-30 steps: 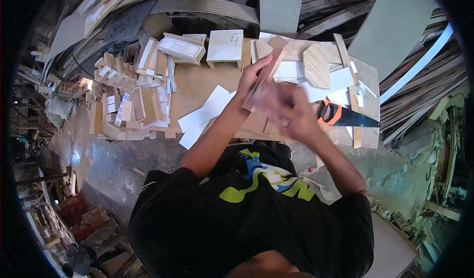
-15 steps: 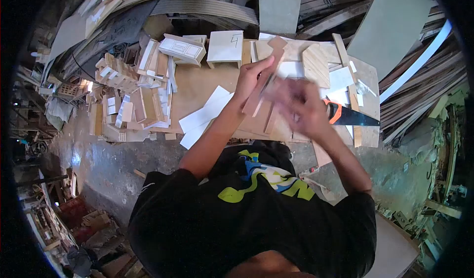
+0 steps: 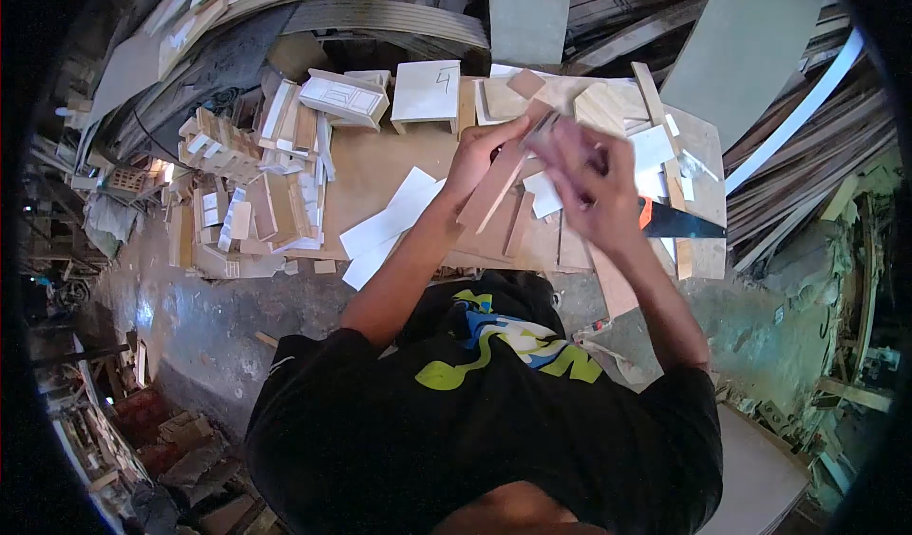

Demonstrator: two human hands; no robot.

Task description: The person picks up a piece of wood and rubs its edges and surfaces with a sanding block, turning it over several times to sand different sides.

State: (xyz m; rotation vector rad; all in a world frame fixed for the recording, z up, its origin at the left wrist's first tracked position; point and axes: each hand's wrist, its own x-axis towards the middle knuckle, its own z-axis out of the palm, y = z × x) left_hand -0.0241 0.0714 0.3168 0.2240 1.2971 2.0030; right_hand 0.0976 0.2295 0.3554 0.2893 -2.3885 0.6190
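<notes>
A narrow brown wooden strip slants upward above the worktable. My left hand is closed around its middle, thumb along the upper side. At the strip's far end is my right hand, smeared by motion, its fingers bent. Between those fingers and the wood shows a thin greyish edge, too blurred to name. Below the strip, a second brown strip lies on the table. Just right of my right hand lies a handsaw with an orange and black handle, partly hidden by my wrist.
The worktable holds white boards, a white box-like piece marked with a number, and a white panelled piece. Small wooden assemblies crowd its left end. Long planks are stacked beyond the right side.
My right hand has moved up along the strip toward its far end. My left hand keeps its hold on the wood. The whole view has shifted slightly.
</notes>
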